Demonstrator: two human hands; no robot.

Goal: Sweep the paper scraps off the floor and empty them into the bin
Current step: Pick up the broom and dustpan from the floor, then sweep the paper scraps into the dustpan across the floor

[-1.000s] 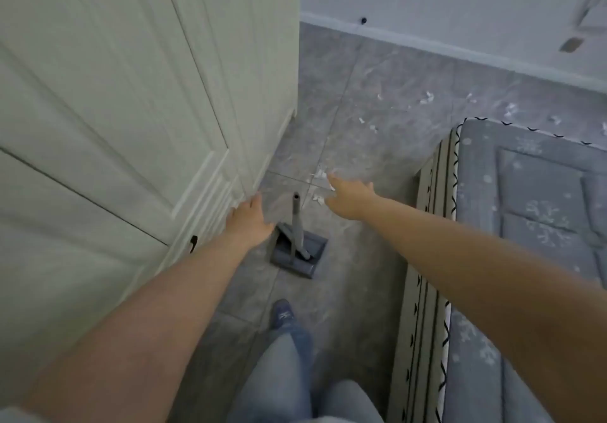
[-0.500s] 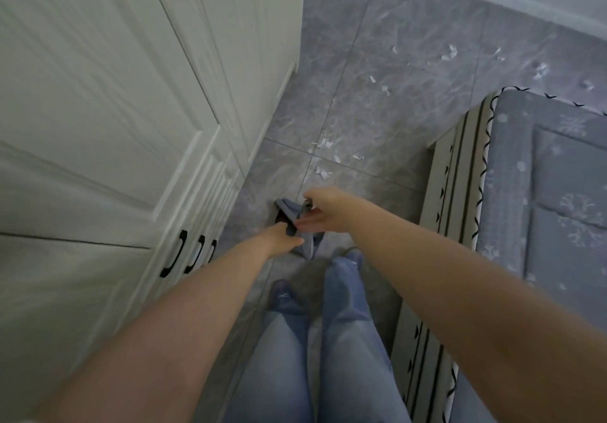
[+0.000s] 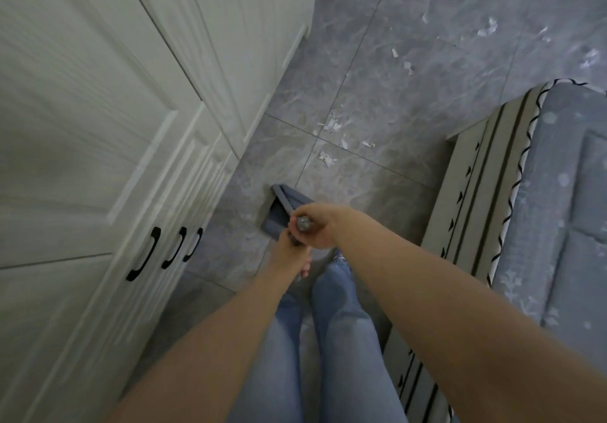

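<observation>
The right hand (image 3: 317,227) is curled around the top end of a grey handle (image 3: 303,224), which is seen almost end-on from above. The left hand (image 3: 290,253) is wrapped around the same handle just below, partly hidden beneath the right one. Below and beyond both hands, a dark grey dustpan-like head (image 3: 279,212) rests on the floor (image 3: 410,94), close to the base of the wardrobe; whether it is a pan or a broom head cannot be told.

Just past this head, a small cluster of white paper scraps (image 3: 330,141) lies around a tile joint. More scraps (image 3: 486,29) are scattered farther away, toward the far right.

Legs in blue jeans (image 3: 341,340) are seen near the bottom, directly under the arms.

The left side is filled by a white panelled wardrobe (image 3: 98,126), with three curved black handles (image 3: 164,248) set close together. On the right, a bed with a grey patterned mattress cover (image 3: 565,209) and a striped side panel runs from near to far.
</observation>
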